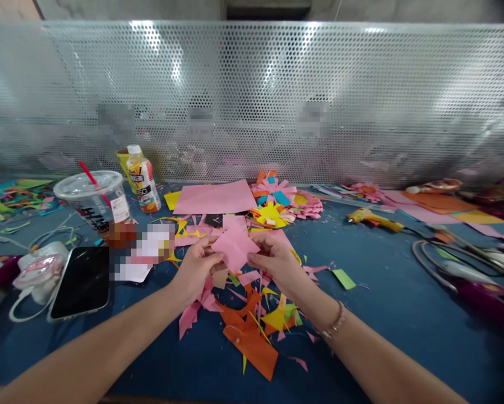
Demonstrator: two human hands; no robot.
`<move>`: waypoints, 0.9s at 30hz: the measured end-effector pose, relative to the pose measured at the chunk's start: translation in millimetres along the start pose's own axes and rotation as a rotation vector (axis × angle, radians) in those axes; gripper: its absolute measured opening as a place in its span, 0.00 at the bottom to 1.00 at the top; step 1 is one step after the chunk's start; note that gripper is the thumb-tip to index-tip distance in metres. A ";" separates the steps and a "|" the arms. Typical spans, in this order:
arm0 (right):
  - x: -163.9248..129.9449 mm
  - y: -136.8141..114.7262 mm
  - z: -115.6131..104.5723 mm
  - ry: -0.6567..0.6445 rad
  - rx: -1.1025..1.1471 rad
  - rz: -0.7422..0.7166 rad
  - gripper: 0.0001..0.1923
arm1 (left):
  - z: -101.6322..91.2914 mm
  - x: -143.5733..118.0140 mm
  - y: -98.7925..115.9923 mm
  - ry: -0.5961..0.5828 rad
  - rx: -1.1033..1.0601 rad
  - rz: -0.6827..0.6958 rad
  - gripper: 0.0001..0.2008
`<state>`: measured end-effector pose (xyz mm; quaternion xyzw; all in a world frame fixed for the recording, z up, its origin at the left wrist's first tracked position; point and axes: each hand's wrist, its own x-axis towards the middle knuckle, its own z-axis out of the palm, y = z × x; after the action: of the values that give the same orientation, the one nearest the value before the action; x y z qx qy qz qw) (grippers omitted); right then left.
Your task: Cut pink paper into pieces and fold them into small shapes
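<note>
Between both hands, above the blue table, is a small square of pink paper turned corner-up. My left hand pinches its left corner between thumb and fingers. The right corner is pinched by my right hand, with a beaded bracelet on that wrist. Below the hands lie orange paper scraps, yellow scraps and pink scraps. Just beyond them rests a larger pink sheet, beside a cluster of folded paper flowers.
On the left stand a plastic cup with a red straw and a juice bottle; a phone lies nearer. To the right are a yellow glue gun, cables and a green paper piece. A perforated metal panel closes the back.
</note>
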<state>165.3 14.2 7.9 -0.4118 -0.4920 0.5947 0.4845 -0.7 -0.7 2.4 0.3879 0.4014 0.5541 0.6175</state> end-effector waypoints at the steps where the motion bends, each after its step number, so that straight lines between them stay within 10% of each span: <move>1: -0.1 0.5 -0.1 0.007 0.001 0.003 0.16 | 0.4 -0.1 -0.3 0.007 -0.007 0.001 0.16; 21: -1.5 1.0 0.2 0.007 -0.126 -0.068 0.15 | 4.8 -6.9 2.6 -0.087 0.090 -0.027 0.14; 27: -7.5 0.9 5.3 -0.201 0.033 0.045 0.16 | 6.3 -11.8 0.4 -0.135 0.040 0.029 0.11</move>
<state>161.5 5.8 8.1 -0.3528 -0.5188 0.6518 0.4261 4.3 -12.7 6.0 0.4422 0.3643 0.5274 0.6273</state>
